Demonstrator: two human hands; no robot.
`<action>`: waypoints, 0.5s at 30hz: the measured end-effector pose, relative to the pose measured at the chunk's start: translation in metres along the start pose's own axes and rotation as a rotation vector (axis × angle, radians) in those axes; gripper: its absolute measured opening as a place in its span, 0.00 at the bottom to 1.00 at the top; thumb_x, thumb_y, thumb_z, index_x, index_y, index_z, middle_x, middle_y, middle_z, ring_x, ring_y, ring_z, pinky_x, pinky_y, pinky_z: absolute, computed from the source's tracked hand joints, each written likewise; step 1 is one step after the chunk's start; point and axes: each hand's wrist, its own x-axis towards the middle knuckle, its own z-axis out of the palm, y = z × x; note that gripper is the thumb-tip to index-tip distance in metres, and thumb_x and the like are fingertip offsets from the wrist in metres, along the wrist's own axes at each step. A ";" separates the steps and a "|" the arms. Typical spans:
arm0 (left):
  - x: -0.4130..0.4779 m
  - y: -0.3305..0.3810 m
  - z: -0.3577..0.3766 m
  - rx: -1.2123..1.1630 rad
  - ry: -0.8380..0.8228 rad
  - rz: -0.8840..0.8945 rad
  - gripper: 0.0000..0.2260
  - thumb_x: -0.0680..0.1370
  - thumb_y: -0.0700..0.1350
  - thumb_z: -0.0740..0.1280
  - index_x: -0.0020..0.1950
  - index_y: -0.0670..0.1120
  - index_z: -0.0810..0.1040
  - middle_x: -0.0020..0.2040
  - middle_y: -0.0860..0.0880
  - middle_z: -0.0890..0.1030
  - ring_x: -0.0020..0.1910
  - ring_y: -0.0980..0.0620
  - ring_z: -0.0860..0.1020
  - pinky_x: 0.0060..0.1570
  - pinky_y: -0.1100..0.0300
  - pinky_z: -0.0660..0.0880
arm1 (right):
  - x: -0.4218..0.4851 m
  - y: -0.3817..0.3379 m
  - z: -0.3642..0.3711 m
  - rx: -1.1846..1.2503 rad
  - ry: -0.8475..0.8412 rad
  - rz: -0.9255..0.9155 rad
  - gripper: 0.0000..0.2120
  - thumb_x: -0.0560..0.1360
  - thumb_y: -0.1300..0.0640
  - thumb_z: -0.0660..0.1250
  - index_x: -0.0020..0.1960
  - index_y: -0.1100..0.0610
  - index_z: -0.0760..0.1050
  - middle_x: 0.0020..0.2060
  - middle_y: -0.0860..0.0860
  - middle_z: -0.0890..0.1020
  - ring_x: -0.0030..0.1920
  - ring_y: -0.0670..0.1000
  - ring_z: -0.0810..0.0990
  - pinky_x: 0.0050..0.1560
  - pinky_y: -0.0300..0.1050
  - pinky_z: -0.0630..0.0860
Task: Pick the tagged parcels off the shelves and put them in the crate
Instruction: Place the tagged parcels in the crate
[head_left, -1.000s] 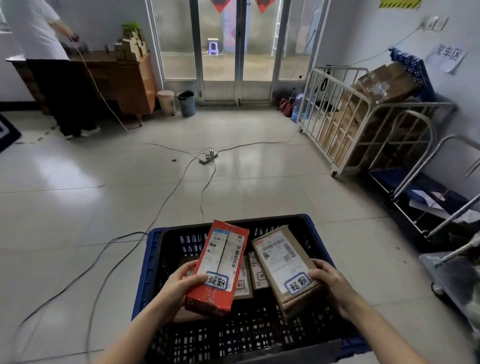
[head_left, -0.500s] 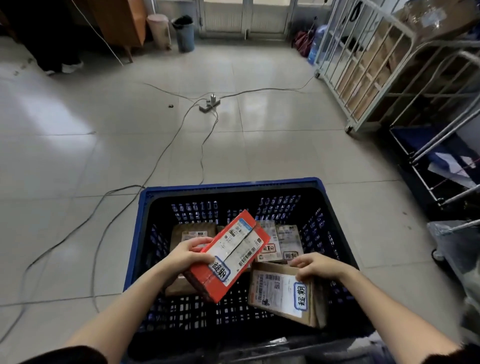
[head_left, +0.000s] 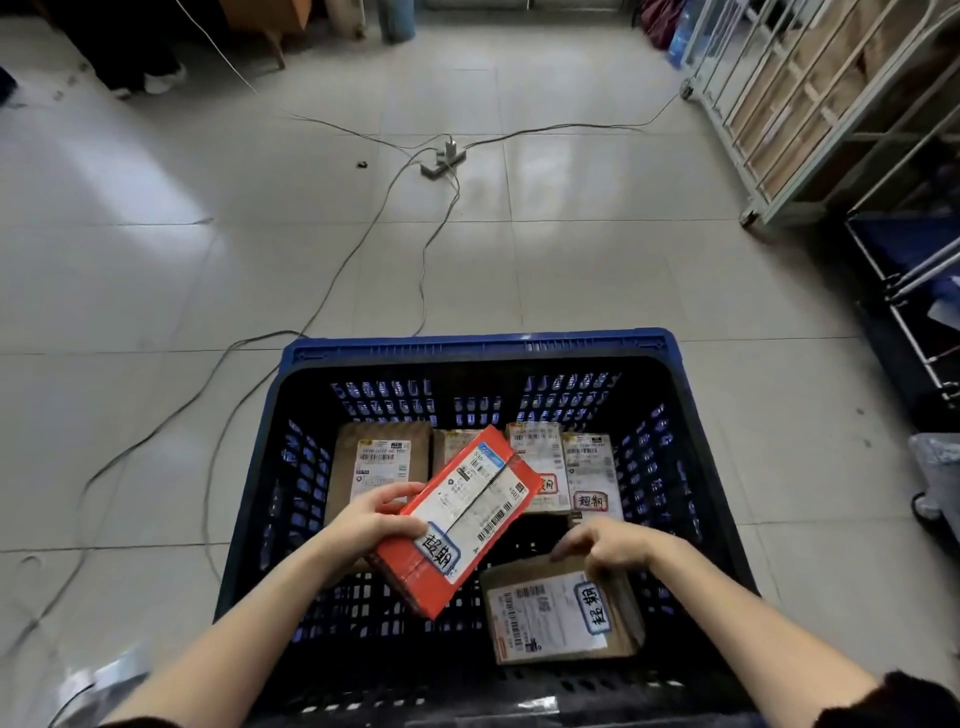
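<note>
Glossy pale tiled floor (head_left: 156, 270). Thin grey cables (head_left: 423, 270) meet at a white power strip (head_left: 441, 158). White metal cage trolley (head_left: 779, 202) right; brown wooden cabinet (head_left: 260, 13) far left.

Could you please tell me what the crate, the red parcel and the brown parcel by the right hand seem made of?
Crate: likely moulded plastic, given its blue rim and slotted walls. Red parcel: probably cardboard with a smooth printed finish; crisp folded edges. Brown parcel: matte plain cardboard, with a white paper label.
</note>
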 end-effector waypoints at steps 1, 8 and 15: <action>0.000 0.000 0.001 -0.005 0.002 -0.002 0.30 0.64 0.43 0.74 0.64 0.51 0.70 0.56 0.42 0.80 0.49 0.45 0.83 0.45 0.54 0.81 | 0.003 0.002 0.001 -0.006 0.022 0.002 0.27 0.70 0.72 0.58 0.65 0.53 0.74 0.65 0.51 0.73 0.61 0.46 0.70 0.54 0.32 0.67; 0.004 0.001 0.011 0.009 -0.003 -0.013 0.28 0.66 0.42 0.74 0.64 0.52 0.71 0.55 0.44 0.81 0.45 0.49 0.84 0.40 0.59 0.80 | 0.011 0.032 0.029 -0.117 0.230 0.157 0.25 0.74 0.67 0.58 0.70 0.56 0.67 0.70 0.55 0.69 0.70 0.53 0.67 0.67 0.40 0.63; 0.010 0.009 0.020 -0.039 -0.046 -0.021 0.21 0.72 0.35 0.70 0.62 0.50 0.71 0.54 0.42 0.80 0.44 0.49 0.84 0.39 0.59 0.80 | 0.002 0.021 0.007 0.324 0.595 0.053 0.24 0.77 0.58 0.62 0.72 0.59 0.63 0.68 0.56 0.71 0.66 0.52 0.70 0.61 0.39 0.66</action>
